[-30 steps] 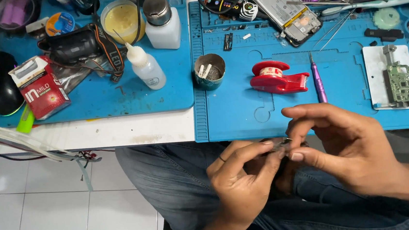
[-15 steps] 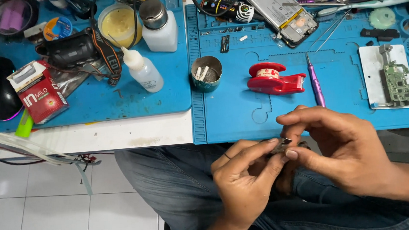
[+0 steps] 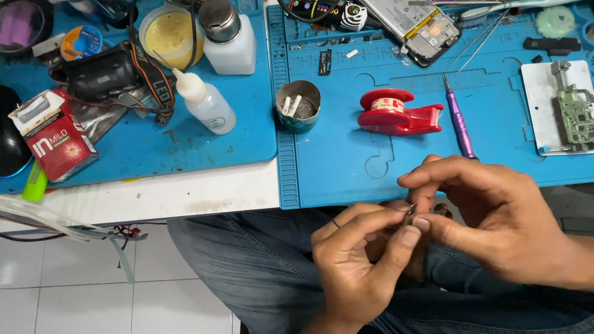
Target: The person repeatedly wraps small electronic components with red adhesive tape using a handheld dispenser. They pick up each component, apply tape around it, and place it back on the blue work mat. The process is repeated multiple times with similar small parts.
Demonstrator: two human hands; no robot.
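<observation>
My left hand (image 3: 361, 257) and my right hand (image 3: 488, 212) meet over my lap, just below the front edge of the blue work mat (image 3: 353, 162). Both pinch a small metallic part (image 3: 409, 213) between their fingertips; it is too small to identify. Nearest on the mat are a purple screwdriver (image 3: 458, 117) and a red tape dispenser (image 3: 397, 112).
On the mat sit a small tin cup (image 3: 298, 105), an opened phone (image 3: 405, 10), a white holder with a green circuit board (image 3: 569, 111) and several tools at the back. The left mat (image 3: 133, 148) carries a squeeze bottle (image 3: 203, 102), a pump bottle (image 3: 226, 35), a red box (image 3: 54, 133) and a headlamp (image 3: 102, 75).
My hands stay together on the small part with only slight finger shifts. The view has drifted a little; nothing on the bench moved.
</observation>
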